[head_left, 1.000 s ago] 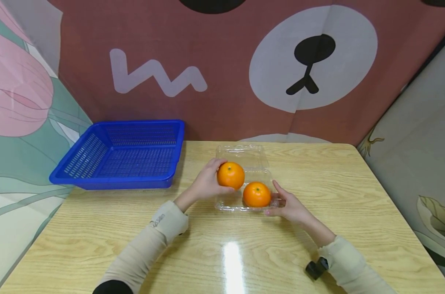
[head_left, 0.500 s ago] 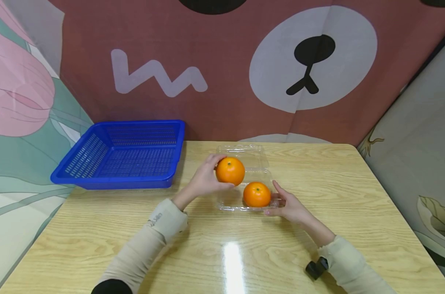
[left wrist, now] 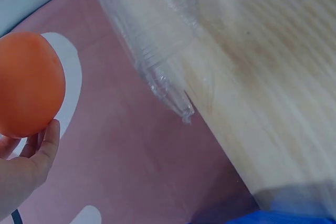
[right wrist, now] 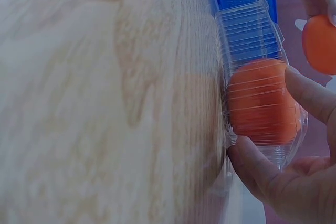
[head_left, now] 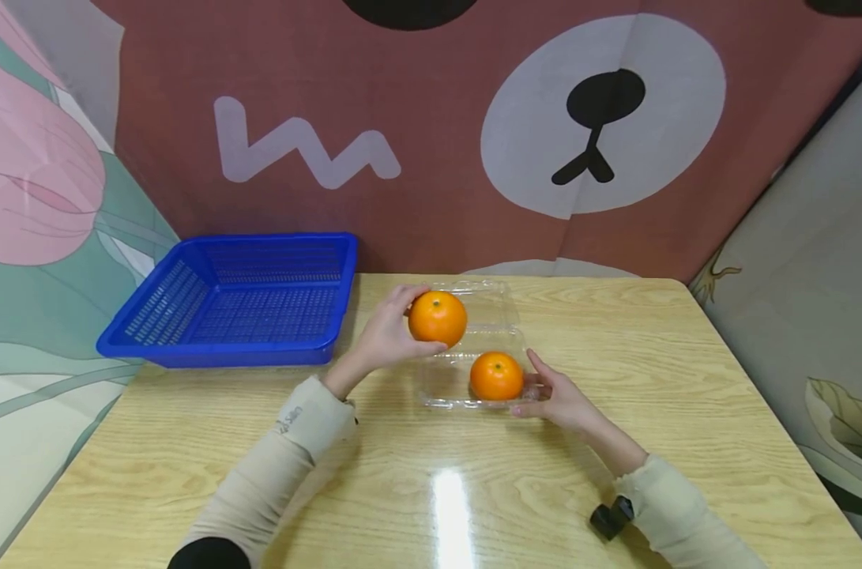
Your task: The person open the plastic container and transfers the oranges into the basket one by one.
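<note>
My left hand [head_left: 390, 330] grips an orange [head_left: 438, 318] and holds it above the open clear plastic clamshell box [head_left: 445, 386], over its left side. The same orange [left wrist: 29, 85] is at the left edge of the left wrist view, fingers under it. A second orange [head_left: 497, 376] sits inside the box, in its right part. At the box's right end, my right hand [head_left: 562, 401] holds the corner between thumb and fingers. In the right wrist view, the thumb and a finger of that hand [right wrist: 299, 182] span the ribbed wall beside the seated orange [right wrist: 262, 103].
A blue plastic basket [head_left: 220, 352] stands left on the wooden table [head_left: 402, 490], with nothing visible inside. The box lid [head_left: 483, 304] lies folded back toward the far table edge. Printed cloth hangs behind and on both sides.
My left hand has lifted the first orange up out of the box and moved it slightly left and away. The right hand and the other orange have stayed in place.
</note>
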### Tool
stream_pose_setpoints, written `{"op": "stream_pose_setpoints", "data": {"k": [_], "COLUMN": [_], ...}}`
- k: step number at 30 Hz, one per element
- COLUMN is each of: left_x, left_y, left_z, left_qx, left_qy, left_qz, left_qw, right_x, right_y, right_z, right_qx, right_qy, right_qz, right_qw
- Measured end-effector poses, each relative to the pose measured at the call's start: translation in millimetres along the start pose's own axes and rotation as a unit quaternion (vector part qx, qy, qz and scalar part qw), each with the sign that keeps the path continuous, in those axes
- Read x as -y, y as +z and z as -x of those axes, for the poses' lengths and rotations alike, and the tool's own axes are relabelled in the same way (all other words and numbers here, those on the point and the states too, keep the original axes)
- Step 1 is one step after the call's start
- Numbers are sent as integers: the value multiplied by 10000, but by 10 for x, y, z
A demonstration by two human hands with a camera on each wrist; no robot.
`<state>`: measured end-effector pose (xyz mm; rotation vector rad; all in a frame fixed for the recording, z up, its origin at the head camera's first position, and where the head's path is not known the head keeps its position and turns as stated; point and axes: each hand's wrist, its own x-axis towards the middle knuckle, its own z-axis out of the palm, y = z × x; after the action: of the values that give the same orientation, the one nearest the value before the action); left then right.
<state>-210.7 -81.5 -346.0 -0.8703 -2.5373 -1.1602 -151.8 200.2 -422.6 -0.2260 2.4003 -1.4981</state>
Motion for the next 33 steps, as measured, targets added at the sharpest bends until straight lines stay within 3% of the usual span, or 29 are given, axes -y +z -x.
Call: {"op": "stream_pose_setpoints", "data": {"k": [6,15,33], "left_x": [1,-22,49], "left_y": [-75,-190,-337], "left_z": [-39,-87,-137], "left_qx": [-196,-222,-696], "left_qy": [93,-134,-209], "left_qz": [-36,117,262], "left_qw": [9998,9996,9970], "right_x": [6,0,6], "right_y": [27,39,21], "right_z": [5,25,14], "right_qx": [-3,-21,-18], "right_qy": [40,27,10], "right_qz": [-32,-40,-87], "right_qw": [10000,10000,10000]}}
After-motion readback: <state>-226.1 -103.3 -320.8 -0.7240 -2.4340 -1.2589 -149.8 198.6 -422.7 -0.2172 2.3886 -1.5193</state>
